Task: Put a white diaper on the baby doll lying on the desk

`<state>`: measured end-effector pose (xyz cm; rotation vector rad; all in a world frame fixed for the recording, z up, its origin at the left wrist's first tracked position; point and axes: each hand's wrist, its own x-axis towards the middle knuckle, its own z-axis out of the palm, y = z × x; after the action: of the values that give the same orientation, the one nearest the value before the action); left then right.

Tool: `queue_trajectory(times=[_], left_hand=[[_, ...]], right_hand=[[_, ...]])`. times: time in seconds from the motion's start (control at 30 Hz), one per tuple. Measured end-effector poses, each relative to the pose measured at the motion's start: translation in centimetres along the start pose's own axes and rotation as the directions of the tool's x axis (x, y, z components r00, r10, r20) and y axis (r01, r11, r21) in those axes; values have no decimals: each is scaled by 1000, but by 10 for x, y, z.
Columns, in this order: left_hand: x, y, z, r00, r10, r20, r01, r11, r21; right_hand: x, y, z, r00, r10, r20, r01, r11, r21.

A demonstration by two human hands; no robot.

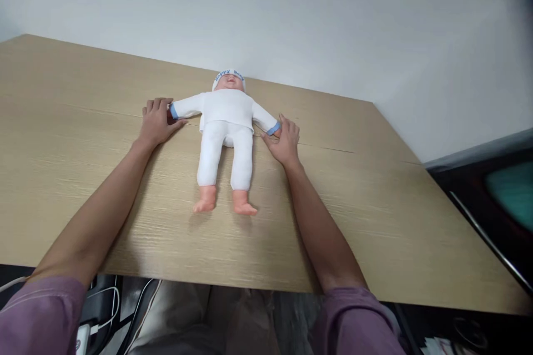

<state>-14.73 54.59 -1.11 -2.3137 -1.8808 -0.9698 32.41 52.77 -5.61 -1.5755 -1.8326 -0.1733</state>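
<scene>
A baby doll point(227, 108) in a white top, white trousers and a white cap with blue lettering lies face up on the wooden table point(362, 216). Its arms are spread to both sides, with blue cuffs at the wrists, and its bare feet point toward me. At the doll's arm on the left of the view, my left hand point(157, 121) is closed around the doll's hand, which is mostly hidden. My right hand point(285, 141) grips the doll's other hand just past the cuff, thumb on the near side. Both my forearms rest along the tabletop.
A pale wall point(291, 16) rises behind the table's far edge. Right of the table stands a dark object with a greenish panel point(512, 194). Below the front edge are a white cable point(114, 302), a white plug-like piece point(82, 338) and my legs point(187, 316).
</scene>
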Motion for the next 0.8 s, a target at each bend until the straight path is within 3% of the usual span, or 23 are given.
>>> queue_trajectory(times=[0.13, 0.27, 0.37, 0.43, 0.47, 0.5, 0.53, 0.57, 0.6, 0.63, 0.67, 0.7, 0.73, 0.8], left_hand=[[-34, 38, -10, 991, -42, -125, 33, 997, -70], [-86, 110, -32, 978, -62, -198, 21, 979, -202], [-164, 163, -58, 986, -71, -148, 20, 948, -319], [-240, 186, -73, 1000, -5, 29, 16, 915, -403], [-282, 193, -78, 979, 108, 172, -15, 882, -471], [-325, 197, -80, 892, 293, 345, -54, 825, -562], [-365, 199, -79, 763, 443, 470, -46, 763, -645], [-402, 201, -75, 657, 520, 545, 0, 724, -690], [-432, 203, -70, 636, 508, 580, 64, 715, -696], [-455, 206, -62, 647, 447, 618, 137, 729, -670], [-471, 209, -52, 695, 316, 646, 243, 741, -625], [-481, 213, -41, 723, 179, 667, 356, 731, -582], [-485, 218, -29, 725, 54, 687, 462, 701, -543], [-481, 228, -2, 671, -99, 735, 635, 587, -501]], right_hand=[[-30, -29, -22, 999, 30, -32, -30, 999, 21], [-67, -77, -58, 975, 183, -123, -169, 979, 116], [-124, -120, -104, 963, 233, -132, -195, 948, 250], [-189, -143, -139, 974, 210, -80, -174, 929, 326], [-228, -151, -156, 976, 214, -46, -185, 918, 351], [-270, -156, -170, 974, 228, -13, -207, 905, 371], [-311, -158, -181, 968, 247, 32, -240, 888, 392], [-350, -158, -189, 958, 267, 104, -285, 864, 414], [-385, -156, -192, 942, 290, 170, -336, 836, 434], [-414, -154, -192, 917, 335, 217, -398, 802, 445], [-437, -150, -189, 881, 419, 220, -473, 759, 447], [-453, -147, -184, 834, 512, 206, -546, 710, 446], [-464, -144, -177, 775, 600, 196, -617, 652, 441], [-473, -139, -161, 625, 749, 220, -750, 498, 436]])
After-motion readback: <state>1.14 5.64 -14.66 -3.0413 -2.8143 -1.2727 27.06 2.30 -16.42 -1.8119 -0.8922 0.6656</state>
